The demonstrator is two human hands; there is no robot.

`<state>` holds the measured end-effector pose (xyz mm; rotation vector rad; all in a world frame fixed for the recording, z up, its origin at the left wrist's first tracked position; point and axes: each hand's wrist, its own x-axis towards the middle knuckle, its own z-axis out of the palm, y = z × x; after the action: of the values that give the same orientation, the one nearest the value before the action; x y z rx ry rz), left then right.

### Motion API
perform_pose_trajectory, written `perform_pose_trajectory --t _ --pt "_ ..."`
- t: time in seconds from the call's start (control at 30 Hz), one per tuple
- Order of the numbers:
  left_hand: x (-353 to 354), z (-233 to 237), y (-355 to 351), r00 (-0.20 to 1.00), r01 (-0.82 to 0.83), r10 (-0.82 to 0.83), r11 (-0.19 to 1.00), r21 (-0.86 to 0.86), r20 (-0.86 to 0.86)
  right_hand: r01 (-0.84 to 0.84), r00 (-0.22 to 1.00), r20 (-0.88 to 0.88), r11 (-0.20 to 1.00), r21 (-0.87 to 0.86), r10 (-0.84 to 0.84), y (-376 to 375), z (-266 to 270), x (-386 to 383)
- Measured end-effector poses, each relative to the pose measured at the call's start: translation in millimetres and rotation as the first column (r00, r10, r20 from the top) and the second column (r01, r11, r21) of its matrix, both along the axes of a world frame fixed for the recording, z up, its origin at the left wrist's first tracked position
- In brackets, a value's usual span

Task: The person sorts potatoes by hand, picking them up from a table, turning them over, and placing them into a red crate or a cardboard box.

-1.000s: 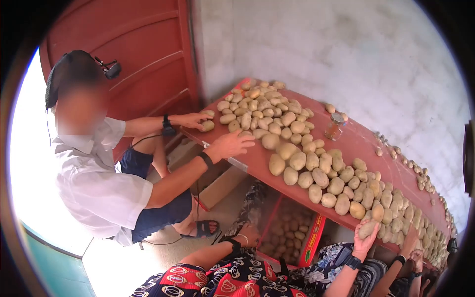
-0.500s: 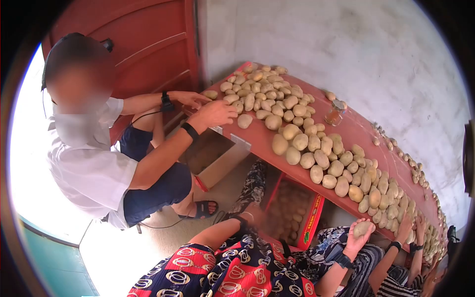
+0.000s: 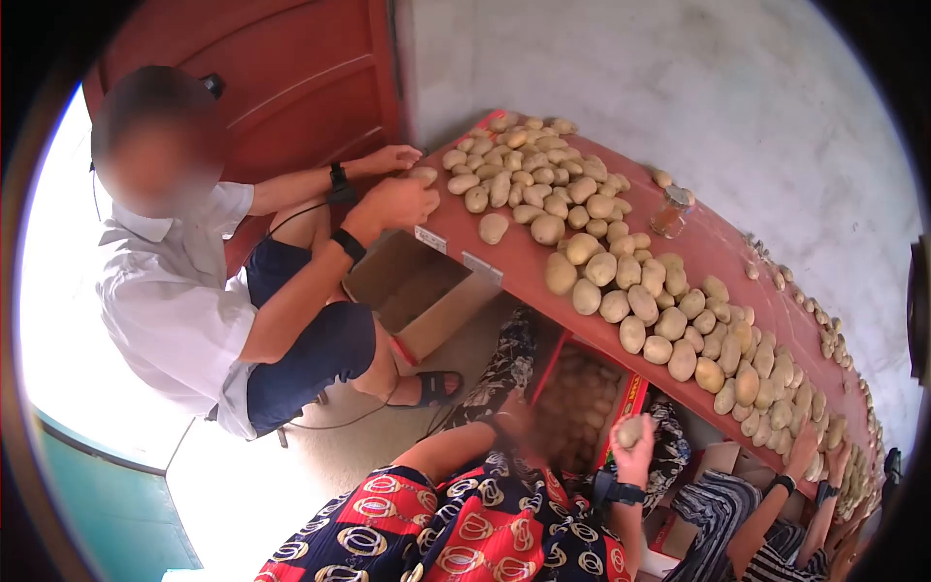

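My right hand (image 3: 632, 464), wearing a dark wristband, is closed around a potato (image 3: 630, 431) below the table's front edge, beside a red cardboard box (image 3: 632, 393). Many potatoes (image 3: 574, 396) lie inside that box. My left hand (image 3: 514, 419) is over the box's left side; blur hides its fingers and anything they may hold. Above both hands, a long pile of potatoes (image 3: 682, 360) covers the near side of the reddish table (image 3: 572, 306).
A person in a white shirt (image 3: 175, 281) sits at left, both hands at the table's end near a potato (image 3: 423, 175). Below them is an open cardboard box (image 3: 417, 296). Another person's hands (image 3: 803, 451) touch the pile at right. A glass jar (image 3: 669, 213) stands on the table.
My right hand has moved left with the potato, away from the pile and nearer the red box. The white-shirted person's hands have drawn back from the pile. The view has shifted slightly.
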<state>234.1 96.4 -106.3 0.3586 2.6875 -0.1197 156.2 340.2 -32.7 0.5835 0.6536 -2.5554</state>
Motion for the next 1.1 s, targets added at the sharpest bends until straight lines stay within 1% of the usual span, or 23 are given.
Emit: perform_pose_trajectory --t 0.03,0.07,0.13,0.17,0.23,0.3,0.37,0.47,0.5,0.53,0.57,0.6,0.67,0.7,0.73,0.8,0.87,0.9,0.93,0.97,1.03,1.07,1.1 --pt "5.7 10.1 -3.7 0.995 0.013 -0.001 0.993 0.117 -0.103 -0.017 0.998 0.055 0.998 0.064 0.014 -3.4 -10.7 -3.7" --pt "3.8 12.9 -4.8 0.995 0.015 -0.004 0.994 0.110 -0.099 -0.031 0.995 0.097 0.994 0.107 0.020 -4.1 -22.3 -4.9" --pt "8.7 13.5 -6.6 0.997 0.056 -0.052 0.996 0.065 -0.065 -0.027 0.981 0.196 0.994 0.109 0.005 12.2 -67.6 -13.1" --pt "7.7 24.2 -6.3 0.999 0.050 -0.048 0.996 0.069 -0.024 -0.022 0.980 0.200 0.994 0.106 0.000 21.1 -88.4 -12.2" --pt "7.1 26.4 -2.0 0.998 0.026 -0.020 0.995 0.091 -0.064 -0.054 0.947 0.322 0.977 0.205 -0.015 38.8 -112.8 -13.4" --pt "6.0 23.1 -0.4 0.995 -0.013 0.024 0.994 0.108 -0.101 -0.086 0.959 0.283 0.975 0.207 0.024 34.8 -112.2 -15.9" --pt "5.2 18.5 4.0 0.997 0.026 -0.026 1.000 -0.004 -0.068 -0.112 0.969 0.239 0.976 0.186 0.065 26.8 -114.9 -16.0" --pt "6.1 32.8 13.1 1.000 0.014 -0.013 0.994 -0.104 0.012 -0.134 0.978 0.177 0.982 0.131 0.109 16.0 -117.7 -15.2" --pt "6.0 17.4 9.2 1.000 0.012 -0.011 0.993 -0.117 0.008 -0.144 0.972 0.212 0.973 0.181 0.105 11.8 -121.4 -13.2" --pt "7.2 -10.9 5.2 0.995 0.011 -0.024 0.991 -0.131 -0.099 -0.143 0.972 0.209 0.975 0.172 0.106 7.5 -124.5 -13.1" --pt "8.4 -31.0 4.5 0.979 0.014 -0.041 0.991 -0.137 -0.199 -0.209 0.963 0.215 0.955 0.211 0.164 9.0 -133.3 -11.6" --pt "8.2 -36.1 4.3 0.979 0.027 -0.052 0.991 -0.129 -0.196 -0.267 0.951 0.226 0.928 0.259 0.211 15.5 -142.2 -10.2" --pt "-5.5 -35.9 -4.7 0.995 -0.068 0.080 0.981 0.183 -0.055 -0.260 0.951 0.236 0.928 0.268 0.199 25.0 -145.2 -13.0" --pt "-0.5 21.2 0.8 0.996 -0.090 0.093 0.980 0.180 -0.006 -0.231 0.961 0.214 0.934 0.274 0.175 24.2 -139.9 -13.4" --pt "-4.9 19.5 -0.1 0.995 -0.095 0.100 0.979 0.179 -0.020 -0.212 0.967 0.197 0.937 0.276 0.161 19.8 -134.7 -14.3" --pt "1.6 11.6 1.0 0.994 -0.040 0.043 0.999 0.027 -0.098 -0.203 0.966 0.211 0.947 0.249 0.152 12.8 -140.6 -15.1" --pt "3.0 10.2 -0.5 0.997 -0.013 0.016 0.999 0.035 -0.079 -0.302 0.943 0.222 0.921 0.247 0.250 7.9 -154.0 -15.3" --pt "3.8 18.9 -2.7 0.992 -0.056 0.070 0.990 0.131 -0.106 -0.345 0.935 0.193 0.884 0.314 0.297 0.5 -150.4 -12.7" --pt "6.7 22.3 -5.8 0.984 -0.101 0.131 0.969 0.224 -0.123 -0.357 0.931 0.201 0.881 0.311 0.306 -3.2 -144.7 -13.2" --pt "9.5 16.8 -8.6 0.983 -0.117 0.144 0.968 0.222 -0.112 -0.339 0.931 0.250 0.887 0.314 0.268 -7.4 -135.3 -12.4" --pt "4.8 5.0 -12.9 0.991 -0.044 0.070 0.976 0.213 -0.115 -0.317 0.926 0.316 0.879 0.355 0.207 -10.5 -138.8 -17.4" --pt "2.1 10.5 -11.7 0.991 -0.041 0.067 0.976 0.213 -0.116 -0.315 0.927 0.315 0.880 0.356 0.204 -7.9 -138.3 -23.1" --pt "2.8 23.0 -9.1 0.989 -0.041 0.068 0.979 0.198 -0.134 -0.294 0.928 0.316 0.910 0.293 0.198 -3.8 -137.8 -26.0"
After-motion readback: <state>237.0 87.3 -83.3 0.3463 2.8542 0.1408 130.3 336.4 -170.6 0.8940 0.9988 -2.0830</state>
